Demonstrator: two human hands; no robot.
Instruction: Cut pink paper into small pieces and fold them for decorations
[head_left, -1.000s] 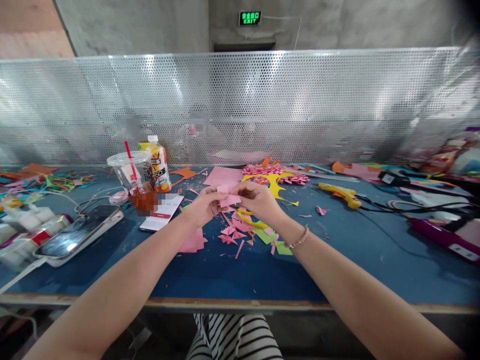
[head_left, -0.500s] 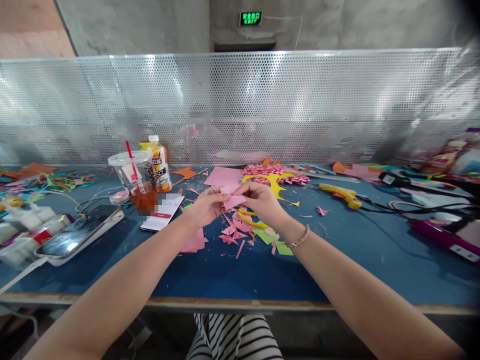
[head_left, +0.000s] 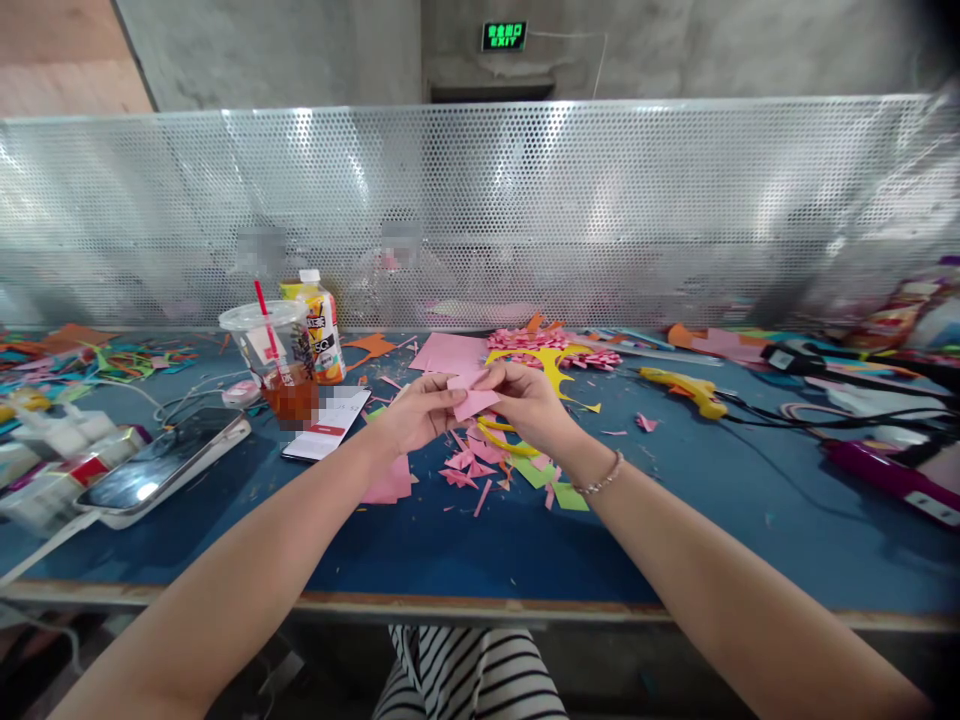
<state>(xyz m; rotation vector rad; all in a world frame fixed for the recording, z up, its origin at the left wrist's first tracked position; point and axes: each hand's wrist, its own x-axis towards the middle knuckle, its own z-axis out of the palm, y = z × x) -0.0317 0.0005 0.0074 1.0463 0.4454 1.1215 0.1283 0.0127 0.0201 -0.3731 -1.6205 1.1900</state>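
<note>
A small pink paper piece (head_left: pixel 471 397) is pinched between the fingertips of the left hand (head_left: pixel 415 413) and the right hand (head_left: pixel 527 403), both closed on it and lifted just above the blue counter (head_left: pixel 465 545). It looks partly folded, so the shaping seems underway rather than finished. Directly beneath the hands lie pink scraps (head_left: pixel 466 462) and yellow-handled scissors (head_left: pixel 504 438), suggesting cutting is already done. Just beyond the hands sit a flat pink sheet (head_left: pixel 448 352), unused, and finished pink flowers (head_left: pixel 559 347). Farther to the right lies a yellow glue gun (head_left: pixel 682 389); to the left, a lidded drink cup (head_left: pixel 271 359) and a phone (head_left: pixel 161 466).
</note>
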